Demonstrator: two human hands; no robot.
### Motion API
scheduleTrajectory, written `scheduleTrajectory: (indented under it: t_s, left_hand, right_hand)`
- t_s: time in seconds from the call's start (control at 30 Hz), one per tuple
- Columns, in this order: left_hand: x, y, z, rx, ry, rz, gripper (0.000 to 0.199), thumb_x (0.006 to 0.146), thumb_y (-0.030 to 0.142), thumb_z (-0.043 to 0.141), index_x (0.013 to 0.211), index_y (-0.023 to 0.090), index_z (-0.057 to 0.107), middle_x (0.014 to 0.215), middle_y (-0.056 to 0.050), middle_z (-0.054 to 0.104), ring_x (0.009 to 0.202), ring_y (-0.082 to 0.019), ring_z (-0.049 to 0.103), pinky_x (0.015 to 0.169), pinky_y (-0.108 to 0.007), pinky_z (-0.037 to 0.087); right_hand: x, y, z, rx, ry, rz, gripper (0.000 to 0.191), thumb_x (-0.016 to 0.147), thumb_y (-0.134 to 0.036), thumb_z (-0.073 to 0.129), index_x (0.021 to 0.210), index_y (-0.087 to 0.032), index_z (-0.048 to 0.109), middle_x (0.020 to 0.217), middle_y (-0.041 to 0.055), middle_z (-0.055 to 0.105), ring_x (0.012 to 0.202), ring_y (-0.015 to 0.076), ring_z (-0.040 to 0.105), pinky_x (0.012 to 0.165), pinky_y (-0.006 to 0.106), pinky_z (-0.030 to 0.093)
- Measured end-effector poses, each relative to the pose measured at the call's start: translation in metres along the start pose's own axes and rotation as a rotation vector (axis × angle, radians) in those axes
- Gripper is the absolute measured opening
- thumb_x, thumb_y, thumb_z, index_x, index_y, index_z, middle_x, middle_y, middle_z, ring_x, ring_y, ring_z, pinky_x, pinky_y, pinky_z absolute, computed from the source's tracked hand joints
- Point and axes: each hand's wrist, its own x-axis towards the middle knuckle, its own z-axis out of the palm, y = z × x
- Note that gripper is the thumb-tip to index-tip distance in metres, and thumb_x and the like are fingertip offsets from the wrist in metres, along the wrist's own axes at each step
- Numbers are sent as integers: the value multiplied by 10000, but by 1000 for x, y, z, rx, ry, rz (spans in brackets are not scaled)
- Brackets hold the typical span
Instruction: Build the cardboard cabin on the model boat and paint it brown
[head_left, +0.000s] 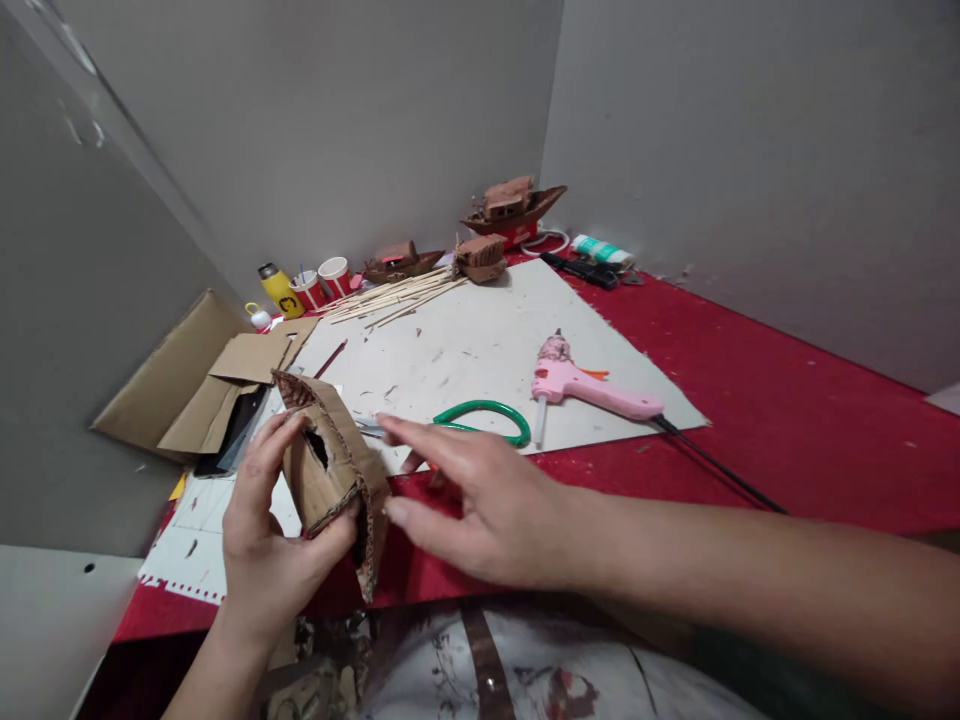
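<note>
My left hand (274,540) grips a small cardboard model (330,455) that looks like a little house, tilted on its side. A dark ragged hole shows in its near wall, and corrugated edges run along its overhanging panel. Close to the right side of this model is my right hand (480,500), its thumb and fingers spread with nothing between them. Whether the thumb tip touches the cardboard I cannot tell. Beyond the right hand lie green-handled scissors (484,405), partly covered by the fingers. A pink glue gun (592,385) rests on the white sheet, its glue stick and cord showing.
The white sheet (465,330) covers part of the red table (765,390). Cardboard pieces (202,390) are stacked at left. Thin sticks (405,300), brown model boats (517,205), a yellow bottle (279,290) and red-white cups (334,275) stand behind. Grey walls (337,120) enclose the table.
</note>
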Motion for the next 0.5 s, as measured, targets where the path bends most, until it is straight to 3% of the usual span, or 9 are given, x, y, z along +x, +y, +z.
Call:
scheduleTrajectory:
  t_s: [0.07,0.2,0.3,0.5]
  left_hand:
    - [-2,-5,-2,-104,35,-39,824,713,87,769,1459,321,510,1487,-77,544,1419,-315,472,1180,-537,403]
    - [-1,-11,-4,-195,105,42,853,686,81,778,1459,327,515,1486,-73,540,1416,-300,477,1184,-521,402]
    - [0,-11,-5,-218,128,138,879,661,92,795,1465,309,515,1439,-82,570,1408,-311,481,1196,-548,380]
    - [-2,-7,-9,-176,143,128,868,682,105,788,1477,289,493,1445,-111,564,1415,-337,472,1177,-574,395]
  right_hand:
    - [-2,8,-18,-266,-36,-14,504,953,-312,535,1365,-24,560,1314,231,680,1177,320,671,999,467,538]
    - [-8,25,-40,-636,-374,179,287,900,-203,569,1142,-79,663,1113,213,729,990,339,708,827,448,561]
    - [-10,32,-38,-687,-564,287,187,902,-114,508,1017,-122,655,944,143,722,828,285,706,706,375,512]
    - [3,28,-31,-707,-615,315,204,827,-20,511,933,-124,651,944,150,713,832,261,704,646,320,420]
